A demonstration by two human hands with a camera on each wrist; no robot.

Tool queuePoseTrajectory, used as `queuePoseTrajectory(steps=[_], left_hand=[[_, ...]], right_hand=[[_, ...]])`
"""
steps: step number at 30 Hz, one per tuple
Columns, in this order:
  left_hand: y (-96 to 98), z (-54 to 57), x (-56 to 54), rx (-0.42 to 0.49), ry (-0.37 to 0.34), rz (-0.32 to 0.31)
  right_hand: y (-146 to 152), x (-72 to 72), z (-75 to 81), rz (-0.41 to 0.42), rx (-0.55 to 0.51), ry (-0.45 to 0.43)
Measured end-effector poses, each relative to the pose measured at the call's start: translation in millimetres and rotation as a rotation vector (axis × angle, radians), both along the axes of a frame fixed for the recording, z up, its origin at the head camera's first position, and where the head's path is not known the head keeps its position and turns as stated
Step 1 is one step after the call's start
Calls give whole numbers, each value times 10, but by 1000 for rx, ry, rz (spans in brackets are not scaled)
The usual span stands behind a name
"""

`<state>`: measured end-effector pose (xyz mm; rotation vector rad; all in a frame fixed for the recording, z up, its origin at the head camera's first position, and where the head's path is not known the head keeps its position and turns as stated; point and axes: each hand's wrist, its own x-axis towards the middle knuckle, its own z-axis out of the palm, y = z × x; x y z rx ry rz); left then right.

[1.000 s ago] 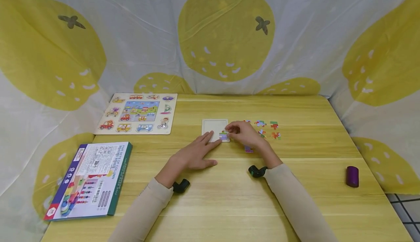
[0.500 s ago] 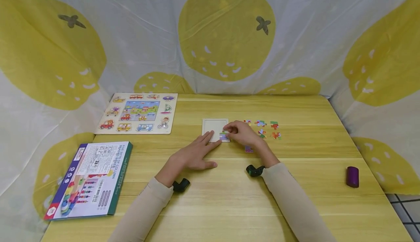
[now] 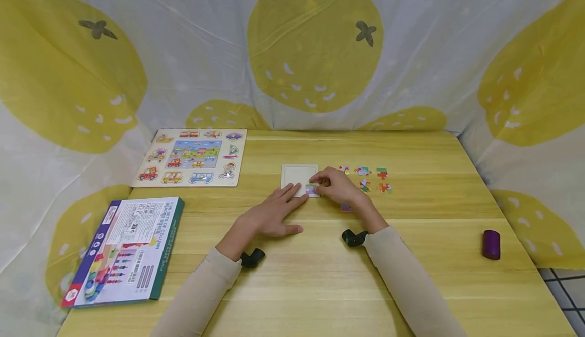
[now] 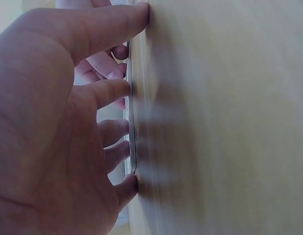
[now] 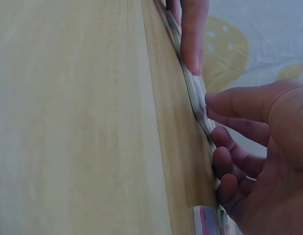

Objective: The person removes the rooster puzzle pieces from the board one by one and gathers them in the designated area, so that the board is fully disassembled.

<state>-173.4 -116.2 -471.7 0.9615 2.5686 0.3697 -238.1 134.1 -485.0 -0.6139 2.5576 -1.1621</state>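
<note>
A small pale square puzzle tray (image 3: 292,172) lies mid-table in the head view, with a purple-and-green puzzle piece (image 3: 311,190) in its near right corner. My left hand (image 3: 270,214) rests flat with straight fingers; the fingertips press the tray's near edge, and the thumb touches the table in the left wrist view. From the right, my right hand (image 3: 339,186) pinches at the piece with thumb and index finger. Its other fingers curl by the tray's side in the right wrist view. The hand partly hides the piece and the tray's right edge.
Several loose puzzle pieces (image 3: 364,186) lie right of the tray, one partly under the right wrist. A vehicle picture board (image 3: 234,169) lies at back left, a boxed toy set (image 3: 132,250) at front left. A purple cylinder (image 3: 491,245) stands or lies far right.
My right hand has shifted slightly left over the tray's near right corner, and its wrist has drawn in a little. The left hand stays still on the tray.
</note>
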Motion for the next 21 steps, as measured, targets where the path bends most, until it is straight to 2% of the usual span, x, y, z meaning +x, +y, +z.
queuePoseTrajectory(steps=[12,21], left_hand=[[3,15,-1,0,12,-14],[-5,14,5,8,28,-23]], right_hand=[[-15,40,33,-16,-12,-2],[-29,39,23,-6,-37,27]])
